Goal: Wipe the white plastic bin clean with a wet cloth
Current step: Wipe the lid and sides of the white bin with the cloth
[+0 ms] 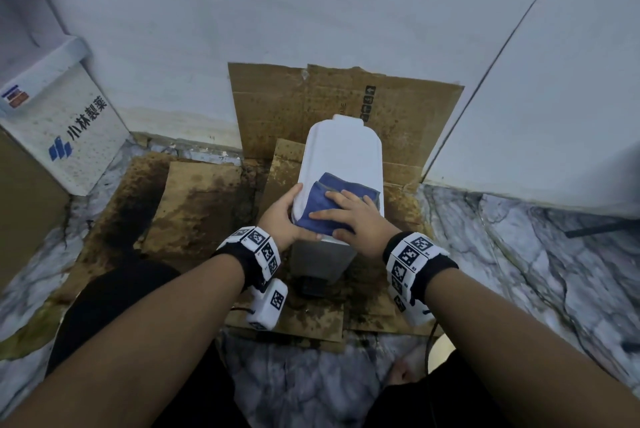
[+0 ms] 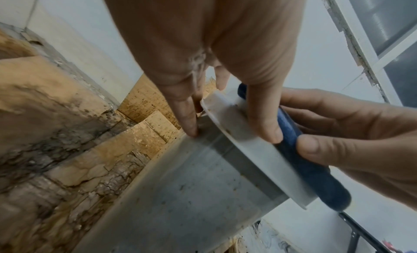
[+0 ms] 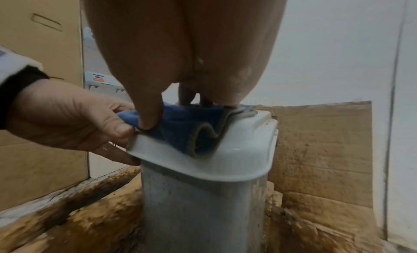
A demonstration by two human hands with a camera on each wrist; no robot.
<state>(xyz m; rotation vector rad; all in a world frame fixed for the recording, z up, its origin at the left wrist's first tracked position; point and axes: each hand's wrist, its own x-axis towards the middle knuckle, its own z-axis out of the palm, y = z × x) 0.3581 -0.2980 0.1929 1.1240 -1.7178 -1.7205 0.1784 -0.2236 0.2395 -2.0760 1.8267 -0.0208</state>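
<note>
My forearms fill the bottom of the head view, both wrists banded with black-and-white marker blocks. My right hand (image 1: 356,220) lies flat on the folded blue cloth (image 1: 343,197), fingers spread and pressing it onto the lid (image 1: 341,147) of the white plastic bin (image 3: 203,212). My left hand (image 1: 282,218) grips the lid's near left edge, thumb on top by the cloth, fingers curled under the rim. The lid is shut, so the bin's inside is hidden; its base is hidden behind my hands. The bin stands upright on stained cardboard (image 1: 194,206) against the wall. The printed white box (image 1: 69,137) at left is cut off.
</note>
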